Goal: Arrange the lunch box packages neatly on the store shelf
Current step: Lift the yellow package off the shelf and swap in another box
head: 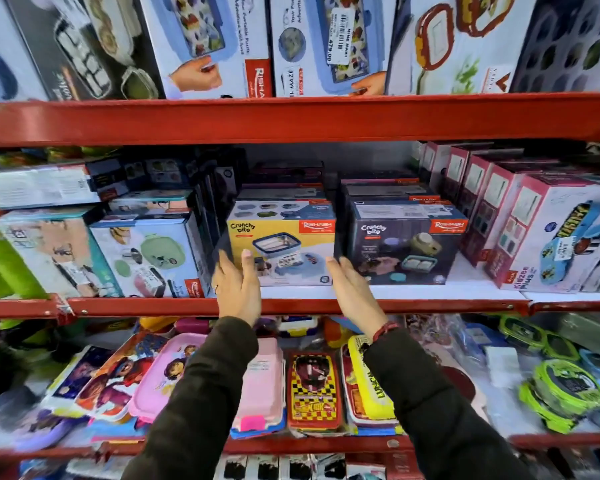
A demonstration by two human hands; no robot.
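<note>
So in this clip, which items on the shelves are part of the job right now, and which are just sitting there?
In the job:
- yellow Crunchy Bite box, flanked by both hands
- left hand at its left edge
- right hand at its right edge
- dark Crunchy Bite box beside it

Just there:
- pink lunch box, lower shelf
- green round containers
- Kidzee box

Dark sleeves (pixel 201 393); red thread bracelet (pixel 384 330); finger ring (pixel 216 288).

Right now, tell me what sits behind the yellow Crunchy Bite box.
Behind the yellow Crunchy Bite box, between the left hand and right hand, more boxes stand in a row; only their tops show, their fronts are covered.
</note>
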